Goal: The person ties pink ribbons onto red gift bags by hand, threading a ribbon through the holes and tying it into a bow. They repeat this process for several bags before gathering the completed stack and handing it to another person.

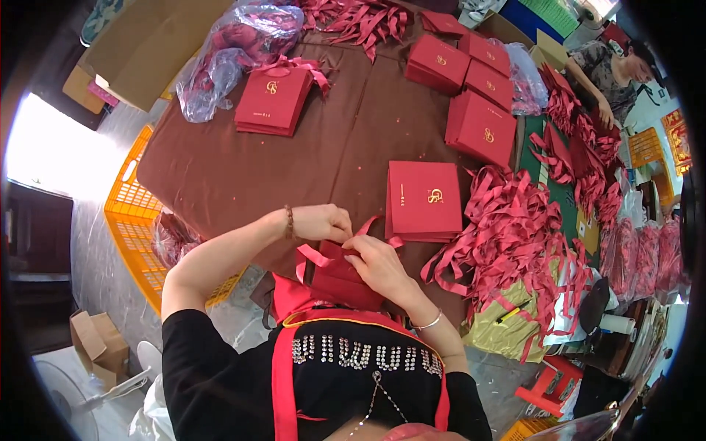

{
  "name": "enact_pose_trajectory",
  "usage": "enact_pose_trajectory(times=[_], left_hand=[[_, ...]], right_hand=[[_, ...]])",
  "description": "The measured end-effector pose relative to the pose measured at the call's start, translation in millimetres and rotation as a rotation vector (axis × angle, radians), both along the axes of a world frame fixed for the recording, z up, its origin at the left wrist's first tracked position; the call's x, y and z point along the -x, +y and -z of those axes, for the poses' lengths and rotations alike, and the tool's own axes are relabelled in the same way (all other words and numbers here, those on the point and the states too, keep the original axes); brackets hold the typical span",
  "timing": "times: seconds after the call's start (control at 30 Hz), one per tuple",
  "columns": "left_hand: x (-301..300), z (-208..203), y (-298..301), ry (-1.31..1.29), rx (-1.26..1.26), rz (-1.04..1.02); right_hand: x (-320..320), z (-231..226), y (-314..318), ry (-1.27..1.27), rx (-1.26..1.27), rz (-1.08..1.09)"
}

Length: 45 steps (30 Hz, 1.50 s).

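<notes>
A small red paper gift bag is at the table's near edge, close against my body. A pinkish-red ribbon runs from its top, with loops and ends sticking out on both sides. My left hand is closed, fingertips pinched at the ribbon from the far left. From the right, my right hand pinches the ribbon at the bag's upper edge, thumb and fingers together. The exact grip of the fingertips is partly hidden. Just beyond my right hand lies a stack of flat red bags with gold print.
Loose ribbons form a big heap at the right. More bag stacks lie at the far right, and ribboned bags beside clear plastic at the far left. A yellow crate stands left. A co-worker works at the far right.
</notes>
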<state>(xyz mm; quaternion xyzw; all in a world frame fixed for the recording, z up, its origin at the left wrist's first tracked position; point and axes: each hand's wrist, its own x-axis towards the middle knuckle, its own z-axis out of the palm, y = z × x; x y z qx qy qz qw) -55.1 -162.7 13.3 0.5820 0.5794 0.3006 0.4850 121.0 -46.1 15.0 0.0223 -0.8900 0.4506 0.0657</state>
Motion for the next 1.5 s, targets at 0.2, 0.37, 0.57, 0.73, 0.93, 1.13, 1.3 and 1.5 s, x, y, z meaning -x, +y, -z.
enact_pose_trajectory(times=[0.2, 0.37, 0.57, 0.73, 0.93, 1.13, 1.3, 1.5], left_hand=[[-2, 16, -5, 0.163, 0.170, 0.080], [7, 27, 0, -0.127, 0.290, 0.259], [-6, 33, -6, -0.123, -0.019, -0.008], [3, 32, 5, -0.068, -0.064, -0.702], [16, 34, -2, 0.024, -0.045, -1.028], [-30, -20, -24, 0.782, -0.577, -0.303], [-95, 9, -67, 0.904, -0.750, 0.315], [-109, 28, -45, 0.889, -0.671, 0.326]], right_hand=[[-3, 4, 3, 0.007, 0.060, -0.016], [-3, 2, 1, -0.016, 0.098, -0.049], [-1, 0, 3, -0.119, 0.155, -0.044], [5, 8, 5, -0.090, 0.174, -0.072], [5, 12, 16, -0.183, 0.210, 0.027], [-12, -7, 34, 0.016, 0.208, 0.295], [-101, -92, 16, 0.054, -0.223, 0.137], [-61, -153, -7, 0.631, 0.990, -0.534]])
